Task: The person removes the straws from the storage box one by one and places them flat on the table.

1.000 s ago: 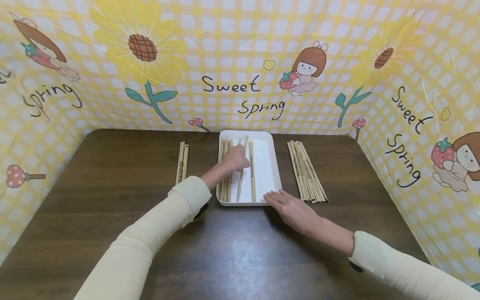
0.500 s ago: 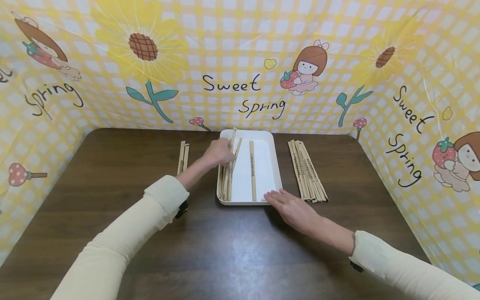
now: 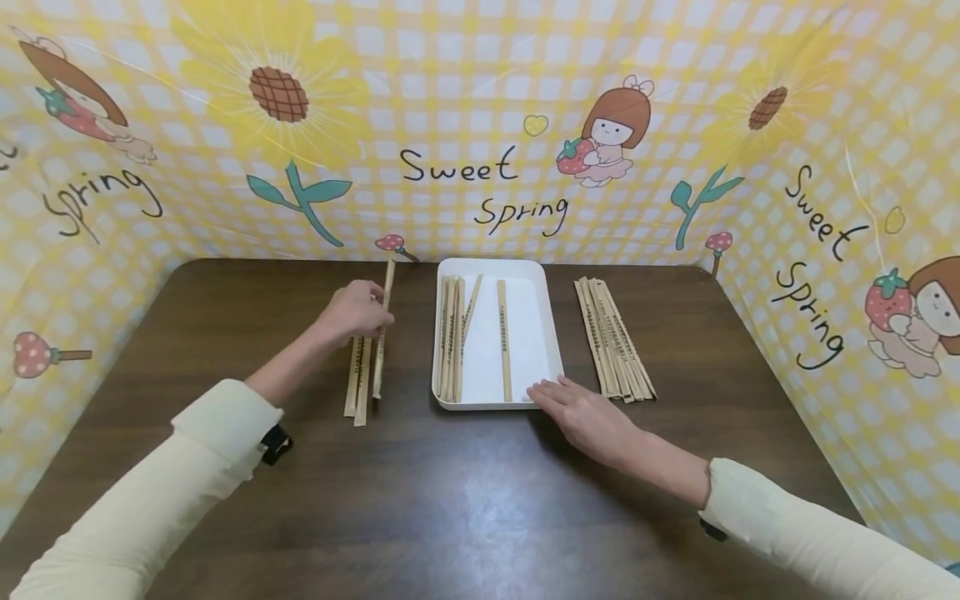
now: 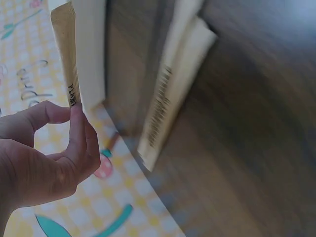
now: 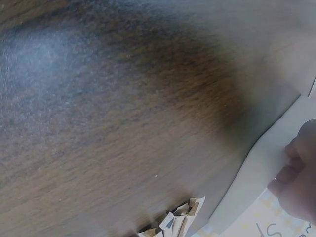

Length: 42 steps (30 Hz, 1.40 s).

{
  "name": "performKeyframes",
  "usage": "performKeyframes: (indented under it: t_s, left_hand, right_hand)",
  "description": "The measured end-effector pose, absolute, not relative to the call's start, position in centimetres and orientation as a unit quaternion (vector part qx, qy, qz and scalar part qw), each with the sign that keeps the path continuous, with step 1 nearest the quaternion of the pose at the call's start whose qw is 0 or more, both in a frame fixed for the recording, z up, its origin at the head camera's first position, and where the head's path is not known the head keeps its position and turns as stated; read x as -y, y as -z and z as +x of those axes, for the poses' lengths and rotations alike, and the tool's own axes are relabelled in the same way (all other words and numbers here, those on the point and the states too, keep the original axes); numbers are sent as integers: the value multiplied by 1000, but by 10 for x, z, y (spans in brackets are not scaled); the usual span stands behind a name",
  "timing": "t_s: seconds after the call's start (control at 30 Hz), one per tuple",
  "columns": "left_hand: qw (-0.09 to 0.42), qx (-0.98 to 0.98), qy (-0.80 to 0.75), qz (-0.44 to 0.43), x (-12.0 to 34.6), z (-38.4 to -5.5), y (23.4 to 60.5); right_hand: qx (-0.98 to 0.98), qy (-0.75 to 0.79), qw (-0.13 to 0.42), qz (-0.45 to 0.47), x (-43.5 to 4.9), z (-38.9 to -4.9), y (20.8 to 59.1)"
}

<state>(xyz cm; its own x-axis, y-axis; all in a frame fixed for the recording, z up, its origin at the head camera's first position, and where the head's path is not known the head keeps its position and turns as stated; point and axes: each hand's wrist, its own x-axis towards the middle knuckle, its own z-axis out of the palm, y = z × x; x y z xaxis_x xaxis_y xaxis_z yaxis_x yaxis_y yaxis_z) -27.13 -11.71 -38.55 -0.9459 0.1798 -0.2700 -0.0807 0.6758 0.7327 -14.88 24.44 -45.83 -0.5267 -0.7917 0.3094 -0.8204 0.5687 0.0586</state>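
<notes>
My left hand pinches a brown paper-wrapped straw between thumb and fingertips, holding it nearly upright left of the tray. In the left wrist view its printed wrapper sticks up past the fingertips. Two similar straws lie under and in front of that hand, partly covered by it. The white tray holds a bunch of straws along its left side, one slanting beside them, and a lone straw near the middle. My right hand rests its straight fingers on the tray's front right corner.
A fanned pile of wrapped straws lies right of the tray; its ends show in the right wrist view. The dark wooden table meets a yellow checked cloth at the back and sides.
My left hand has drawn a straw out of the tray and carried it left, over the pair on the table. My right hand has stayed at the tray's corner.
</notes>
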Motion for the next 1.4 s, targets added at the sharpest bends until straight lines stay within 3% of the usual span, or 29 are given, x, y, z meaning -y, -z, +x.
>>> performKeyframes:
  t_s: [0.5,0.97,1.4]
  left_hand:
    - [182,-895,-408,10,159,-266,410]
    - [221,-885,-411,5,168,-266,417]
    - [215,-885,-414,-8,171,-266,422]
  right_hand:
    - [879,-45,137,454,-244,-147,458]
    - [874,-51,149,460,-245,-148,458]
    - [873,-53,148,461,-243,-150,458]
